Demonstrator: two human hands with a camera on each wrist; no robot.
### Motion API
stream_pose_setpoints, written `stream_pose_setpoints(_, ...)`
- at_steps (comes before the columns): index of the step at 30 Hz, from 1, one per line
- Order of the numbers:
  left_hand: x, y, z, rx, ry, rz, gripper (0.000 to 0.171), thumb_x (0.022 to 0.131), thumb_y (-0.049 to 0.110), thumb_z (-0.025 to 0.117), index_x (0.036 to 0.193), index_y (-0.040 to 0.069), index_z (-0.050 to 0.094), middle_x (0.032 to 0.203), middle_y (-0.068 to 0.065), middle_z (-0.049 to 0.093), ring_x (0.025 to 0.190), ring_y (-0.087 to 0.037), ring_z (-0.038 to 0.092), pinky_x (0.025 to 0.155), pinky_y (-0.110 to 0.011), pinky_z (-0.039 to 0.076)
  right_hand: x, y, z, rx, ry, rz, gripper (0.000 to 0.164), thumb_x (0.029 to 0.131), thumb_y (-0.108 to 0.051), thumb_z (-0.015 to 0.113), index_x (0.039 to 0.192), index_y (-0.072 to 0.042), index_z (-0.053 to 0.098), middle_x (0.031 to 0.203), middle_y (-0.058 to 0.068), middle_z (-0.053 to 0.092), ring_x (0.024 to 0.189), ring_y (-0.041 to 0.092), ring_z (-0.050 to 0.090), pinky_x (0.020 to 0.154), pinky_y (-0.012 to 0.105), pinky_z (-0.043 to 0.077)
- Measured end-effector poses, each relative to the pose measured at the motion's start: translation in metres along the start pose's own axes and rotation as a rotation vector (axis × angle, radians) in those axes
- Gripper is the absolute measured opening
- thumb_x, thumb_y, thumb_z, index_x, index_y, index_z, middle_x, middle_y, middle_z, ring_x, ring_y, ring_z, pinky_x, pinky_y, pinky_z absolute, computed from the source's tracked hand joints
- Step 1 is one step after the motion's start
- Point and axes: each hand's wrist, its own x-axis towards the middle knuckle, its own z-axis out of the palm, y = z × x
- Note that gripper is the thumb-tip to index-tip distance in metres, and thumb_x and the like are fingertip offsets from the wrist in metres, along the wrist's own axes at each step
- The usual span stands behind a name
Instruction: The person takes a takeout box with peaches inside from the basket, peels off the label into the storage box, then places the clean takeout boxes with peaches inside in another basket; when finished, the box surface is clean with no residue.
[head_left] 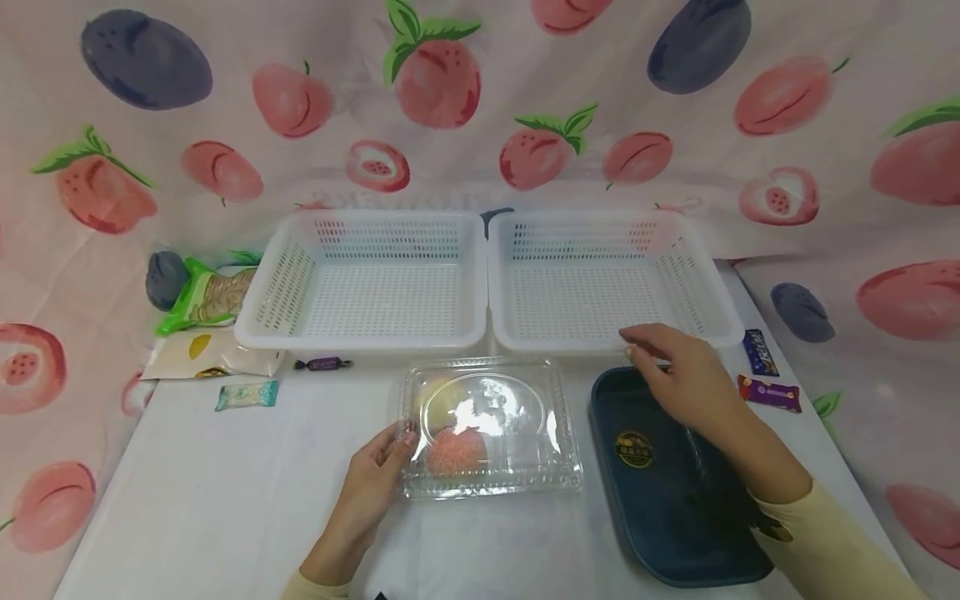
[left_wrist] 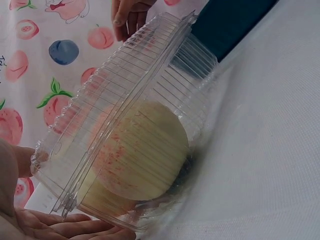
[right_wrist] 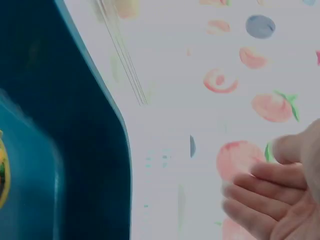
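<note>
In the head view my left hand (head_left: 372, 473) grips the left side of a clear plastic clamshell box (head_left: 517, 467), thumb on top and fingers underneath. The left wrist view shows the lid closed and tilted, with round yellow-and-red fruits (left_wrist: 145, 155) inside; one looks like a peach. My right hand (head_left: 682, 379) hovers above the upper end of a dark blue tray (head_left: 675, 525), fingers loosely bent and holding nothing. The right wrist view shows that hand (right_wrist: 272, 195) beside the tray's edge (right_wrist: 112, 107), apart from it.
Two white perforated baskets (head_left: 360, 340) stand side by side at the back. Left of them lie a green bread packet (head_left: 213, 296), a cream packet (head_left: 225, 354) and small wrapped sweets (head_left: 247, 395). Right lie a blue bar (head_left: 760, 352) and a purple bar (head_left: 768, 393).
</note>
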Motion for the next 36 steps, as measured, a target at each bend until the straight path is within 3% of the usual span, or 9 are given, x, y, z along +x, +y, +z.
stream_pose_setpoints(2, 0.0, 0.0, 0.0, -0.001, -0.002, -0.001, 0.066, 0.109, 0.031, 0.058, 0.156, -0.009, 0.036, 0.157, -0.029, 0.046, 0.151, -0.045, 0.037, 0.122, -0.058, 0.033, 0.006, 0.007, -0.002, 0.031, 0.109, 0.037, 0.034, 0.106, -0.013, 0.061, 0.137, -0.001, 0.065, 0.136, 0.024, 0.067, 0.118, 0.047, 0.067, 0.098, 0.066, 0.053)
stream_pose_setpoints(7, 0.0, 0.0, 0.0, -0.025, -0.017, -0.004, 0.068, 0.109, 0.032, 0.057, 0.156, -0.011, 0.033, 0.157, -0.031, 0.044, 0.151, -0.046, 0.036, 0.121, -0.058, 0.034, 0.019, 0.033, -0.01, 0.133, 0.305, 0.26, 0.037, 0.109, -0.023, 0.055, 0.138, -0.003, 0.067, 0.139, 0.02, 0.068, 0.125, 0.034, 0.066, 0.098, 0.019, 0.053)
stream_pose_setpoints(9, 0.0, 0.0, -0.001, -0.039, -0.027, -0.004, 0.069, 0.109, 0.032, 0.057, 0.156, -0.012, 0.032, 0.158, -0.031, 0.042, 0.151, -0.046, 0.036, 0.12, -0.057, 0.034, 0.022, 0.045, -0.014, 0.195, 0.344, 0.379, 0.039, 0.11, -0.028, 0.052, 0.14, -0.006, 0.066, 0.14, 0.015, 0.068, 0.127, 0.022, 0.064, 0.091, 0.011, 0.046)
stream_pose_setpoints(13, 0.0, 0.0, -0.002, -0.064, -0.045, 0.003, 0.069, 0.11, 0.031, 0.055, 0.156, -0.014, 0.031, 0.161, -0.031, 0.037, 0.153, -0.045, 0.032, 0.12, -0.055, 0.035, 0.028, 0.067, -0.023, 0.338, 0.462, 0.6, 0.039, 0.11, -0.028, 0.051, 0.141, -0.01, 0.067, 0.143, 0.005, 0.067, 0.127, 0.007, 0.06, 0.105, 0.02, 0.047)
stream_pose_setpoints(16, 0.0, 0.002, -0.002, -0.074, -0.051, 0.0, 0.067, 0.111, 0.03, 0.054, 0.156, -0.014, 0.031, 0.162, -0.031, 0.036, 0.153, -0.045, 0.031, 0.12, -0.055, 0.035, 0.031, 0.079, -0.025, 0.413, 0.508, 0.747, 0.041, 0.11, -0.03, 0.049, 0.146, -0.016, 0.063, 0.151, 0.0, 0.061, 0.135, 0.009, 0.055, 0.114, 0.027, 0.044)
stream_pose_setpoints(21, 0.0, 0.003, -0.002, -0.076, -0.053, -0.006, 0.066, 0.111, 0.028, 0.053, 0.156, -0.014, 0.031, 0.163, -0.031, 0.035, 0.154, -0.045, 0.031, 0.12, -0.055, 0.036, 0.03, 0.099, -0.022, 0.451, 0.382, 0.924, 0.052, 0.11, -0.038, 0.044, 0.159, -0.02, 0.045, 0.167, 0.004, 0.04, 0.152, 0.021, 0.04, 0.124, 0.04, 0.038)
stream_pose_setpoints(24, 0.0, 0.003, -0.002, -0.077, -0.056, -0.001, 0.066, 0.111, 0.028, 0.053, 0.156, -0.014, 0.03, 0.163, -0.031, 0.034, 0.154, -0.045, 0.03, 0.12, -0.054, 0.035, 0.03, 0.112, -0.013, 0.508, 0.34, 0.951, 0.057, 0.11, -0.034, 0.041, 0.163, -0.016, 0.035, 0.17, 0.008, 0.034, 0.153, 0.026, 0.039, 0.125, 0.043, 0.038)
stream_pose_setpoints(31, 0.001, 0.003, -0.001, -0.074, -0.057, 0.006, 0.066, 0.111, 0.027, 0.052, 0.156, -0.015, 0.029, 0.163, -0.031, 0.034, 0.154, -0.045, 0.03, 0.12, -0.054, 0.035, 0.026, 0.118, 0.001, 0.743, 0.342, 0.827, 0.058, 0.113, -0.023, 0.027, 0.164, 0.003, 0.021, 0.171, 0.024, 0.021, 0.153, 0.037, 0.032, 0.12, 0.043, 0.031)
stream_pose_setpoints(36, 0.001, 0.003, -0.001, -0.07, -0.049, 0.0, 0.066, 0.111, 0.027, 0.052, 0.156, -0.015, 0.029, 0.162, -0.032, 0.036, 0.153, -0.046, 0.032, 0.119, -0.054, 0.036, 0.025, 0.119, 0.003, 0.75, 0.322, 0.802, 0.058, 0.114, -0.026, 0.025, 0.164, 0.002, 0.021, 0.171, 0.024, 0.022, 0.153, 0.038, 0.033, 0.12, 0.045, 0.031)
